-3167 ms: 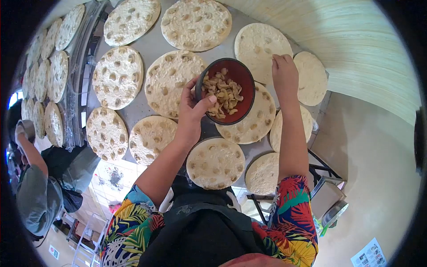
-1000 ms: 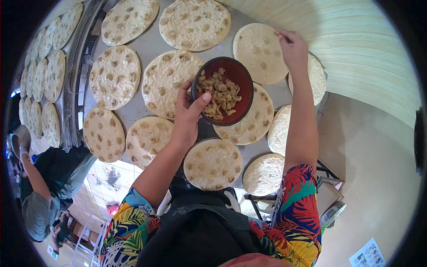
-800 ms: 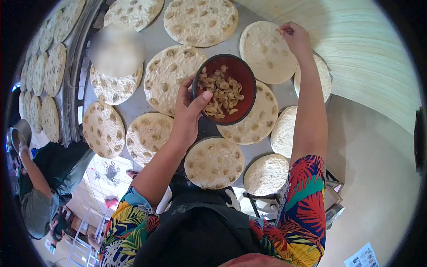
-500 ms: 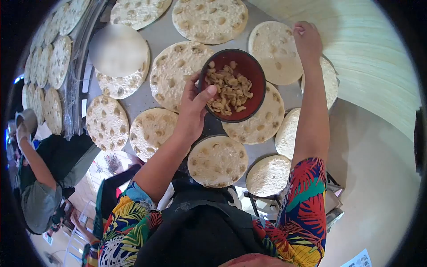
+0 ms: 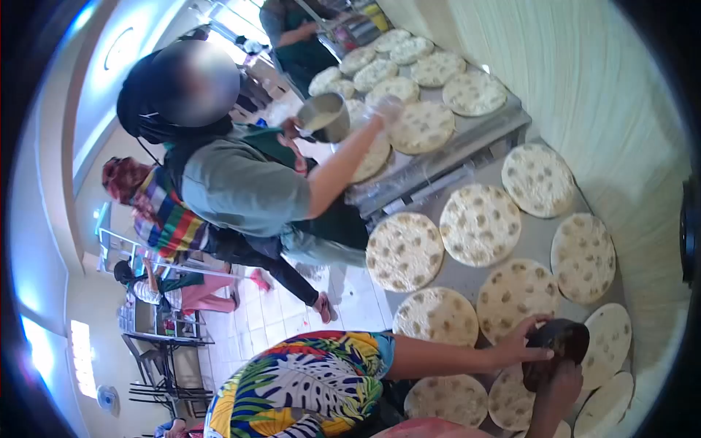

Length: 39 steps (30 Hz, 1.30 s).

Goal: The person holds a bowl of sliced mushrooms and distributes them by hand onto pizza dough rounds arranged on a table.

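At the lower right of the frame, we see the left hand (image 5: 515, 350) clasping a dark bowl (image 5: 561, 340), fingers and thumb around its side. The right hand (image 5: 563, 387) is at the bowl's lower edge; we cannot tell whether its fingers pinch anything. Topped dough rounds (image 5: 517, 298) lie nearby on a grey table (image 5: 461, 278). Upper centre, a co-worker (image 5: 244, 179) holds a metal bowl (image 5: 334, 130).

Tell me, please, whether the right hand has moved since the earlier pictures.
Yes: judged against the fixed wood-grain wall, the right hand has moved away from it, and is now at the dark bowl.
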Available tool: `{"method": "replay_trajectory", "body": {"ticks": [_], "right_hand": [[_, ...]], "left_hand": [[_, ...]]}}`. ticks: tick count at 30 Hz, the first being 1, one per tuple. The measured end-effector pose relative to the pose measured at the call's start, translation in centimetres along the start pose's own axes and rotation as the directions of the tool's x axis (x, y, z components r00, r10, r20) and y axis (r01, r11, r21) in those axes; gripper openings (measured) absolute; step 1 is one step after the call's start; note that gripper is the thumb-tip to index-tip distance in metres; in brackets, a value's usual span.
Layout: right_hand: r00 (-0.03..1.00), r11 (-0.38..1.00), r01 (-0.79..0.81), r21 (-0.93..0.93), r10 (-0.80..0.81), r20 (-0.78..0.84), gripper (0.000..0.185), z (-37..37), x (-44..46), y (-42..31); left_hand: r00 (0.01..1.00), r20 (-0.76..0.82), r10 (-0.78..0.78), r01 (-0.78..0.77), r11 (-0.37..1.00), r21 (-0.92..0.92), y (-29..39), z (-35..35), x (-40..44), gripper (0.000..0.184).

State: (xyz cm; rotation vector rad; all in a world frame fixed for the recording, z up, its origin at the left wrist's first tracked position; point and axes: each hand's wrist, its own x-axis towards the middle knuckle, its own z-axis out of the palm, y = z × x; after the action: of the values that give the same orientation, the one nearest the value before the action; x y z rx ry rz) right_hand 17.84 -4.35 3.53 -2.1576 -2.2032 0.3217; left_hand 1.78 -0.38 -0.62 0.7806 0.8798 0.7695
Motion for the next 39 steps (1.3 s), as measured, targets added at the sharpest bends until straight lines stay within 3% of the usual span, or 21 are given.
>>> {"method": "replay_trajectory", "body": {"ticks": [3,4,6,9,11,13,14,18,19,20,21,22,23,25,27,29,30,32,35,37,39], "right_hand": [[1.000,0.996,0.029,0.083,-0.028,-0.010,0.022,0.5,-0.4,-0.8],[1.000,0.997,0.027,0.076,-0.026,-0.010,0.022,0.8,-0.5,-1.1],[0.990,0.983,0.014,0.184,0.013,-0.141,0.023,1.5,-0.4,-1.9],[0.998,0.954,0.017,0.299,0.002,-0.066,0.032,1.6,0.2,-2.0],[0.998,0.963,0.003,0.271,0.012,-0.054,0.031,2.2,-0.1,-1.6],[0.999,0.970,-0.014,0.244,0.025,-0.038,0.030,2.6,-0.7,-1.4],[0.995,0.969,0.008,0.248,0.018,-0.102,0.032,2.6,-1.0,-1.3],[0.980,0.976,0.051,0.211,-0.008,-0.200,0.038,3.1,-1.8,-0.2],[0.979,0.983,-0.013,0.182,0.049,-0.196,0.035,3.8,-2.4,0.1],[0.977,0.946,0.047,0.321,0.023,-0.212,0.030,2.0,-1.9,-0.5],[0.966,0.916,-0.004,0.401,0.108,-0.237,0.022,1.7,-2.0,-0.7],[0.968,0.763,-0.095,0.640,0.221,-0.120,0.016,0.3,-1.6,-1.0],[0.956,0.657,-0.129,0.742,0.282,-0.083,0.014,-0.5,-1.5,-1.1],[0.936,0.546,-0.163,0.822,0.348,-0.046,0.012,-0.4,-1.7,-0.3],[0.922,0.478,-0.200,0.855,0.388,-0.002,0.011,-0.2,-1.9,0.5],[0.908,0.238,-0.243,0.940,0.396,0.135,0.012,0.1,-2.1,0.7],[0.907,0.238,-0.247,0.939,0.397,0.138,0.012,0.0,-2.1,0.8],[0.901,0.054,-0.254,0.966,0.377,0.215,0.013,-0.8,-1.9,1.0],[0.893,-0.055,-0.191,0.980,0.405,0.197,0.014,-1.3,-2.0,2.1],[0.881,-0.039,-0.159,0.987,0.445,0.159,0.014,-1.2,-2.8,4.3],[0.759,0.219,-0.097,0.971,0.647,-0.070,0.014,-0.7,-3.6,6.7]], "left_hand": [[1.000,-0.005,0.023,-0.022,0.998,0.066,-0.5,-0.3,-0.4,0.077],[1.000,0.018,-0.022,0.023,0.999,-0.036,-0.3,-0.1,-0.6,0.079],[1.000,0.005,0.027,-0.027,1.000,0.003,-1.4,0.2,-0.6,0.079],[0.997,-0.008,0.073,-0.073,0.995,0.066,-1.7,0.1,-0.7,0.081],[0.999,-0.005,0.054,-0.054,0.996,0.078,-1.7,0.2,-1.1,0.082],[0.998,0.036,-0.046,0.047,0.999,-0.022,-0.6,0.2,-1.6,0.082],[0.998,0.036,-0.049,0.050,0.998,-0.028,-0.9,0.2,-1.6,0.082],[0.998,0.018,0.052,-0.053,0.998,0.028,-2.3,0.0,-1.0,0.081],[0.996,-0.001,0.092,-0.092,0.994,0.058,-3.1,-0.3,-0.7,0.081],[0.993,-0.032,0.111,-0.106,0.985,0.136,-3.4,-0.7,-0.6,0.083],[0.999,0.009,-0.048,0.048,0.997,-0.060,-1.8,-0.8,-0.5,0.080],[0.994,-0.071,-0.080,0.077,0.996,-0.045,-0.5,-0.3,-1.4,0.077],[0.974,-0.031,-0.225,0.219,0.967,-0.131,0.9,-0.5,-1.7,0.073],[1.000,0.012,-0.020,0.022,0.976,-0.214,0.5,-0.2,-1.2,0.069],[0.997,0.039,-0.061,0.069,0.966,-0.249,0.5,0.0,-1.4,0.069],[0.996,-0.027,-0.084,0.077,0.976,-0.202,0.5,-0.1,-1.8,0.070],[0.996,-0.023,-0.083,0.078,0.980,-0.184,0.2,-0.2,-1.8,0.069],[0.995,-0.017,-0.101,0.096,0.977,-0.188,0.4,-0.2,-1.7,0.069],[0.996,-0.007,-0.093,0.090,0.977,-0.192,0.7,-0.1,-1.3,0.067],[0.997,-0.005,-0.076,0.074,0.978,-0.196,0.8,-0.3,-1.2,0.066],[0.997,-0.015,-0.079,0.073,0.974,-0.215,1.0,-0.8,-0.9,0.063]]}}
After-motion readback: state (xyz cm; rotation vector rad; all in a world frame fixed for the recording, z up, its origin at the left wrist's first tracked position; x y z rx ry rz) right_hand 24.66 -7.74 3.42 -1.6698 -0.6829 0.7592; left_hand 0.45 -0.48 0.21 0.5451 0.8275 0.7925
